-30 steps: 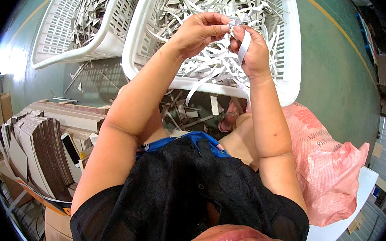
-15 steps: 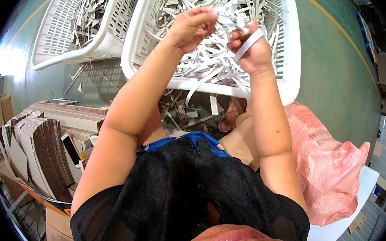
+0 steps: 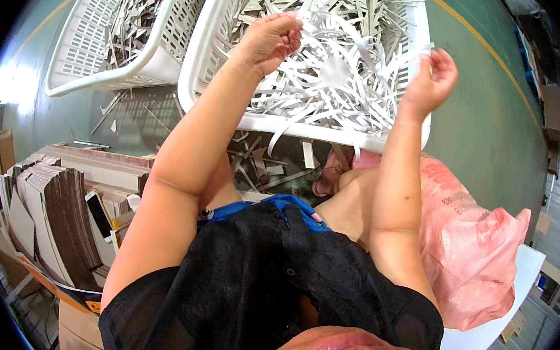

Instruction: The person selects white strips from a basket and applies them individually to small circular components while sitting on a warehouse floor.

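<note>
My left hand (image 3: 268, 41) is above the near left part of a large white plastic basket (image 3: 258, 122), its fingers pinched on a white strip (image 3: 344, 23) that loops off to the right. My right hand (image 3: 430, 85) is raised over the basket's right rim, thumb and fingers pinched at the end of a thin white strip (image 3: 416, 52). Between my hands a small white blurred piece (image 3: 333, 72) shows above the heap; I cannot tell what it is. Below it lies a tangle of white strips (image 3: 312, 105), some hanging over the near rim.
Another white basket (image 3: 96, 81) with grey-white offcuts stands at the left. Stacked cardboard sheets (image 3: 46, 216) and a phone (image 3: 99, 213) are beside my left arm. A pink woven sack (image 3: 465, 249) rests at my right. Scraps (image 3: 274, 168) litter the floor under the basket.
My right hand has moved right and outward, away from my left hand, and the white strip is drawn out. A blurred white piece now shows between them. My left hand has shifted slightly left.
</note>
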Motion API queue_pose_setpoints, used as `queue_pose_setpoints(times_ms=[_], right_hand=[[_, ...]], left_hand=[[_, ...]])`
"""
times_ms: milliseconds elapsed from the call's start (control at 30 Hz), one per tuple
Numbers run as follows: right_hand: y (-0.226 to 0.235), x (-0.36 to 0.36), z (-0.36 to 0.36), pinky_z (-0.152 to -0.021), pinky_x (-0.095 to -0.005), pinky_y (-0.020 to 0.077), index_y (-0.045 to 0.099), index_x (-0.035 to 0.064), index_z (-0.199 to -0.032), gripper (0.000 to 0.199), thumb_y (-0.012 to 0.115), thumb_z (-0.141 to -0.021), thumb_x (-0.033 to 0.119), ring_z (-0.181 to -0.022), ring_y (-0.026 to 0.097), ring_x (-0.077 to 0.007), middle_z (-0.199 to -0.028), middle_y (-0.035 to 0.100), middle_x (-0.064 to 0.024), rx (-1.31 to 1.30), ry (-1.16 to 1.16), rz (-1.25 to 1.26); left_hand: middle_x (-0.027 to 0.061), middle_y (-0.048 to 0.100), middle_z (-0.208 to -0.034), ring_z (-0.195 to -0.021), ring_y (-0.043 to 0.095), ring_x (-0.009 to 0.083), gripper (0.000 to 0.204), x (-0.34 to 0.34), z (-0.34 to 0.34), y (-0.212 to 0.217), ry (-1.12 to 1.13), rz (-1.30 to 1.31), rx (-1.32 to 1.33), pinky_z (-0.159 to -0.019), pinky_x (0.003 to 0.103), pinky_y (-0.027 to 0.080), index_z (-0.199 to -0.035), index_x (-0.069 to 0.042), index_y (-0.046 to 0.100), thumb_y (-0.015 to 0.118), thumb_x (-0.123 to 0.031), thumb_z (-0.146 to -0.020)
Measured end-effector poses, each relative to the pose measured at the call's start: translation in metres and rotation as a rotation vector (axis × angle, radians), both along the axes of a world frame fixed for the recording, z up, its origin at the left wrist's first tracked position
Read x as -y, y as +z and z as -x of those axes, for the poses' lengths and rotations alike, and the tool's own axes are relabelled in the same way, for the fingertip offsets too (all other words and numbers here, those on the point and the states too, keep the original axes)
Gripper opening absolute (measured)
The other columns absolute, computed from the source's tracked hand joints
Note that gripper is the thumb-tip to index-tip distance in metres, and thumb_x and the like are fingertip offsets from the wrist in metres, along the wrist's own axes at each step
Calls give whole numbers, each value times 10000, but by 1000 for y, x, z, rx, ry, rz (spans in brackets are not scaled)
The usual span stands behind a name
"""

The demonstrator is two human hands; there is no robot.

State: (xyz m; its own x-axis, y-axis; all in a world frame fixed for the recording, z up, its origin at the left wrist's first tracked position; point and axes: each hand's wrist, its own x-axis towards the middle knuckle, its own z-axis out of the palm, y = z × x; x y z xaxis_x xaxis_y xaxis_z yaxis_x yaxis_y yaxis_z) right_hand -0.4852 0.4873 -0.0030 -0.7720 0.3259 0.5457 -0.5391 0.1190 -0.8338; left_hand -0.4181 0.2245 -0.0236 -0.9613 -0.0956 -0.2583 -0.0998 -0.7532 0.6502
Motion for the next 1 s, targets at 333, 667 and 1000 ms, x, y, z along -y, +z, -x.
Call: queue_pose_setpoints(times_ms=[333, 667, 1000], right_hand=[[6, 63, -38, -846, -378, 458, 584, 138, -1155, 510, 730, -680, 24, -985, 581, -271, -1074, 625, -62, -405, 461, -805], [-3, 69, -43, -761, -333, 503, 610, 92, -1091, 343, 742, -777, 134, -870, 635, -278, -958, 655, -111, -203, 567, -616], [2, 62, -47, -676, -294, 538, 571, 2, -1141, 225, 475, -950, 71, -739, 655, -195, -831, 659, -126, 592, 1161, 142]], left_hand=[[-11, 573, -783, -682, 539, 76, 207, -13, -14, 7, -252, 3, 30, -617, 201, 460, -998, -51, 598, 687, -105, -820], [-8, 581, -782, -683, 539, 89, 132, -9, -8, 5, -248, -17, 5, -651, 228, 458, -929, -54, 618, 684, -78, -817], [-10, 562, -765, -671, 521, 84, 159, -3, -4, 1, -157, 59, -41, -613, 227, 441, -924, -40, 599, 697, -46, -799]])
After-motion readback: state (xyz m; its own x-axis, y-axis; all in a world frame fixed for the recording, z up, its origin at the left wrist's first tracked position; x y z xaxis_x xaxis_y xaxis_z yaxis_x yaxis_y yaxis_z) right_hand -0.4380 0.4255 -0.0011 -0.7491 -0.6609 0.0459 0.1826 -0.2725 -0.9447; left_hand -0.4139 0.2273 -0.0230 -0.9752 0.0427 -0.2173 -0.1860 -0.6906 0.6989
